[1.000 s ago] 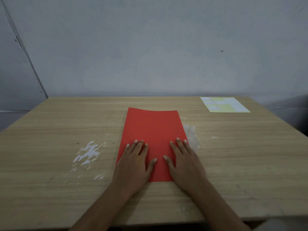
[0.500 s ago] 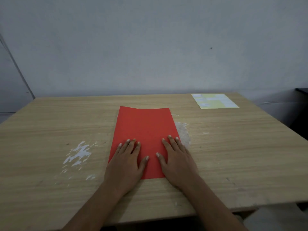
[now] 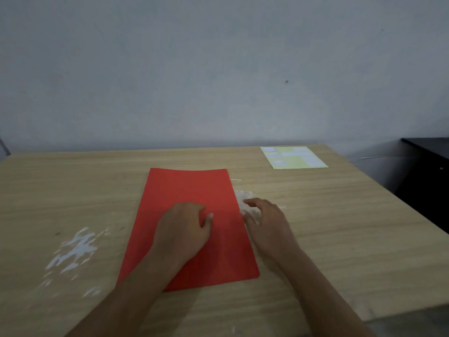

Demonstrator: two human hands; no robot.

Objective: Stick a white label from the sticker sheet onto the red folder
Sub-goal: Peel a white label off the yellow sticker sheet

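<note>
On the left of the wooden tabletop [image 3: 340, 229] I see a patch of white scuffed marks [image 3: 73, 251], bare of anything else. Next comes the red folder [image 3: 194, 190], lying flat near the middle with its long sides running away from me. My left hand [image 3: 184, 227] rests palm down on the folder's middle, fingers curled loosely under and the thumb sticking out to the right; it grips nothing. Just past the folder's right edge, my right hand [image 3: 264, 222] sits over the tabletop, fingers bent and slightly apart, fingertips close to that edge over another whitish smear [image 3: 240, 194]; I cannot tell whether it touches the folder. Far to the right, near the back edge by the wall, the sticker sheet [image 3: 294, 157] lies flat, pale yellow with several white labels [image 3: 313, 160], well apart from both hands.
</note>
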